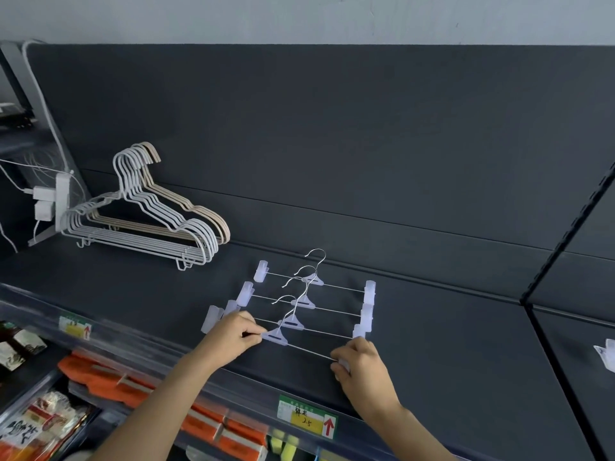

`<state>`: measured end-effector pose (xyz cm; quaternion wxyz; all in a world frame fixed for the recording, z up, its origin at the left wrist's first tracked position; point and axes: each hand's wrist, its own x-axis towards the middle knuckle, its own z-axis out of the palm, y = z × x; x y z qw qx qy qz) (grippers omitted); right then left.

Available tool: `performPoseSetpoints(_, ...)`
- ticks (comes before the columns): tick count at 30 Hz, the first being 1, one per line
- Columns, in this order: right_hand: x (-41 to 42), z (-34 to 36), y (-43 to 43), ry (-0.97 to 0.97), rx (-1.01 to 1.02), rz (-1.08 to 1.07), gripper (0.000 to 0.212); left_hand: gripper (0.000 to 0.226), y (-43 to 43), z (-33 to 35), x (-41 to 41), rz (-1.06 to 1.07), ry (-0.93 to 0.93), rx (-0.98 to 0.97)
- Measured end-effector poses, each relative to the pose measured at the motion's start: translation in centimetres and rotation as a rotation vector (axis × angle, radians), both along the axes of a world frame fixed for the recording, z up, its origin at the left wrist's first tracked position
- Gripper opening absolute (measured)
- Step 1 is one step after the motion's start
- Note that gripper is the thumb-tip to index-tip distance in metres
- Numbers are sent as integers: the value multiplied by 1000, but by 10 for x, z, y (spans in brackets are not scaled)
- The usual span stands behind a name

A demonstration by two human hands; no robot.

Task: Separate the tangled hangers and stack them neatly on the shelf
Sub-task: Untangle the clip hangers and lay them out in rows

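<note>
Mostly hidden hanger clip (343,365), under right hand (362,369)

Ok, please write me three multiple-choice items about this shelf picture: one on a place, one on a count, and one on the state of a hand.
1. Where on the shelf do the wire hangers lie?
A. To the left of the clip hangers
B. To the right of them
C. Under the hands

2. How many clip hangers lie in the row?
A. Two
B. Four
C. Six

3. What is the right hand doing?
A. Lying flat on the shelf
B. Pointing at a price label
C. Gripping the right end of the nearest clip hanger

Answers:
1 A: the white and beige stack sits far left, by the back panel.
2 B: four hooks and four centre pieces show.
3 C: its fingers curl round that end, while the left hand pinches the same hanger's wire.
</note>
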<state>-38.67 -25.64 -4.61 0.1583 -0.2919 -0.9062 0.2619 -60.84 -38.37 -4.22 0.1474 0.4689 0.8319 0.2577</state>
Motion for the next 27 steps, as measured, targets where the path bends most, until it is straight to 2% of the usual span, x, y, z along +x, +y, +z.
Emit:
performPoseSetpoints(6,11,1,3,86,-14,-13,23,21,-11,0,16,11,58,140)
performPoseSetpoints(10,15,-2,3,89,-19,-20,23,22,-13,-2,27,13,66,165)
performPoseSetpoints(17,31,-16,3,133,6,-81,15,25,-3,-6,38,-49,22,94)
performPoseSetpoints(23,22,-11,3,121,-74,-63,27,26,-6,-6,30,-2,47,60)
performPoseSetpoints(27,30,-9,1,147,-37,-80,32,33,-3,0,35,-55,44,25)
